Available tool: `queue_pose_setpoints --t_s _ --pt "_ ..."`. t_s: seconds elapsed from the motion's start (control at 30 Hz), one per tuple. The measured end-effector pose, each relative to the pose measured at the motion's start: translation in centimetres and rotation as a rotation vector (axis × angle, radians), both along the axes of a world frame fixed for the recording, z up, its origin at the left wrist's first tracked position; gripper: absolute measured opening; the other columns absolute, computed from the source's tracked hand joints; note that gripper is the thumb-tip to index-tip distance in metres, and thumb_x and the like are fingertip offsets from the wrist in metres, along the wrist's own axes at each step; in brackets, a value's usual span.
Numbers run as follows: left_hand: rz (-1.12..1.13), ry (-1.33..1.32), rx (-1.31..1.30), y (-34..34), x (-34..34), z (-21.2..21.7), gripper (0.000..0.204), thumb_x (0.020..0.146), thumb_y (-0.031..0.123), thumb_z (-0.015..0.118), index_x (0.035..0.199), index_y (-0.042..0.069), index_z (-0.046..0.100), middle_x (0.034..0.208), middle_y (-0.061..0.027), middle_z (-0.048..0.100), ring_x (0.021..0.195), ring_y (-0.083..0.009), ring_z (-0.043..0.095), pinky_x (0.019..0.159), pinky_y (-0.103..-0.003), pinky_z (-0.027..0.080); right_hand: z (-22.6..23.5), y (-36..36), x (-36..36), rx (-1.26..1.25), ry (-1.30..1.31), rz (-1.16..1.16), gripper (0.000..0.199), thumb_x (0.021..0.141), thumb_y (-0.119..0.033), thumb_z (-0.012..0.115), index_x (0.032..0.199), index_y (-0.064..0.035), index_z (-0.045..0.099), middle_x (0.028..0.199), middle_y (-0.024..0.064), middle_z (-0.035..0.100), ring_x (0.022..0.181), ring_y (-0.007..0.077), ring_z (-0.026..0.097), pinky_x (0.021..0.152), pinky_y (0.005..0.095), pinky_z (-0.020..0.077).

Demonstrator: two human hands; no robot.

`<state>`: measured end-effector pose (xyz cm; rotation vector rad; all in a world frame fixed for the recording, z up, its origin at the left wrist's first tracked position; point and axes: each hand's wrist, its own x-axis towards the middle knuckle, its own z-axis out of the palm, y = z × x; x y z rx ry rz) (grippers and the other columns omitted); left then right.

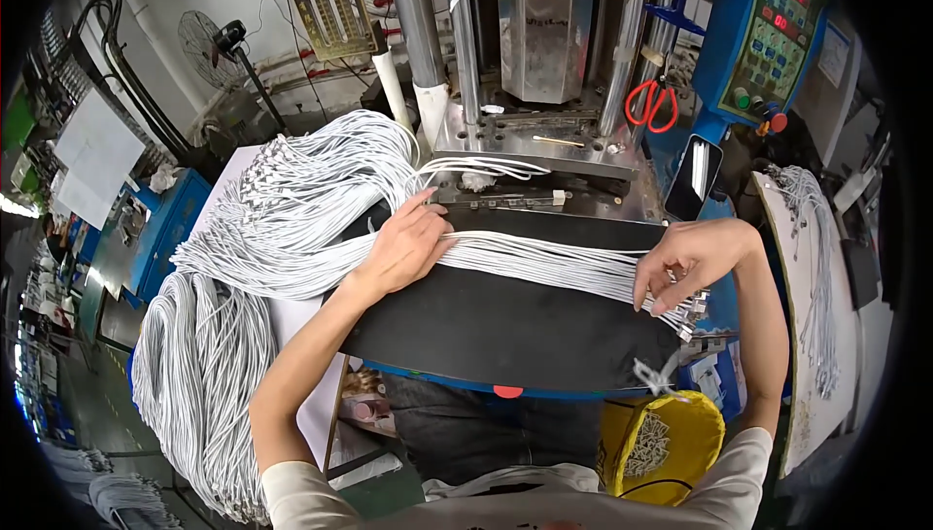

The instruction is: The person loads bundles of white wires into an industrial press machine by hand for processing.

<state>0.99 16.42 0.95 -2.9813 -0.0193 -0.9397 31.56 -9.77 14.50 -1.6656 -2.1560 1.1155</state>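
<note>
Head view: left hand (408, 243) pressed flat on the bundle of white cables (544, 263) across the black mat (505, 326); right hand (695, 263) pinching the connector ends (688, 307); strands may tangle or slide off if the pinch loosens.

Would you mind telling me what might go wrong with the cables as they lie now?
1. The white cable bundle spills off the table's left edge in a heavy hanging loop; its weight may drag strands from under the left hand.
2. The right hand pinches only a few connector ends; neighbouring strands could tangle or slip off the black mat.
</note>
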Motion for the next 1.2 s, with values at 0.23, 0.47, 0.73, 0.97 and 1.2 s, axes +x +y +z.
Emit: queue_pose_setpoints --t_s 0.23,0.47,0.73,0.97,1.2 --pt "-0.028 0.012 -0.172 0.2 0.4 0.1 0.014 0.096 0.014 0.070 0.091 0.002 0.064 0.091 -0.0110 0.067 0.093 -0.0273 0.067 0.115 -0.049 0.042 -9.3 6.7 -6.3 0.717 -0.082 -0.185 0.044 0.093 -0.024 0.074 0.130 -0.0024 0.061 0.117 0.0159 0.066 0.111 0.0354 0.064 0.095 0.0462 0.0496" --pt "-0.073 0.048 -0.374 0.6 -0.4 0.4 0.017 0.096 0.014 0.070 0.086 0.000 0.065 0.087 -0.0091 0.068 0.089 -0.0264 0.067 0.114 -0.049 0.042 -9.9 13.4 -9.5 0.491 -0.089 -0.231 0.031 0.094 -0.023 0.069 0.107 0.0049 0.065 0.099 0.0158 0.073 0.094 0.0393 0.070 0.083 0.0493 0.0553" --pt "-0.103 -0.035 -0.248 0.8 0.0 -0.2 0.016 0.092 0.013 0.075 0.086 0.001 0.066 0.085 -0.0088 0.070 0.085 -0.0251 0.069 0.112 -0.049 0.044 -12.2 4.8 -4.6 0.689 -0.904 -0.349 0.014 0.081 -0.011 0.069 0.089 -0.0030 0.062 0.089 0.0112 0.064 0.080 0.0326 0.068 0.066 0.0435 0.0559" --pt "-0.072 -0.056 -0.151 0.1 0.7 0.3 0.014 0.083 0.008 0.077 0.085 0.002 0.065 0.084 -0.0079 0.071 0.084 -0.0242 0.069 0.112 -0.050 0.045 -7.1 -8.0 0.8 0.568 -1.020 -0.621 0.027 0.071 -0.013 0.077 0.093 -0.0079 0.062 0.096 0.0103 0.059 0.103 0.0318 0.060 0.090 0.0462 0.0498" --pt "0.041 -0.096 -0.099 -2.9 1.6 1.8 0.015 0.076 0.005 0.076 0.084 0.004 0.063 0.081 -0.0075 0.070 0.079 -0.0235 0.069 0.098 -0.047 0.052 -10.5 -9.7 2.4 0.607 -1.079 -0.589 0.030 0.072 -0.011 0.077 0.099 -0.0055 0.064 0.107 0.0121 0.057 0.110 0.0352 0.055 0.105 0.0530 0.0425"
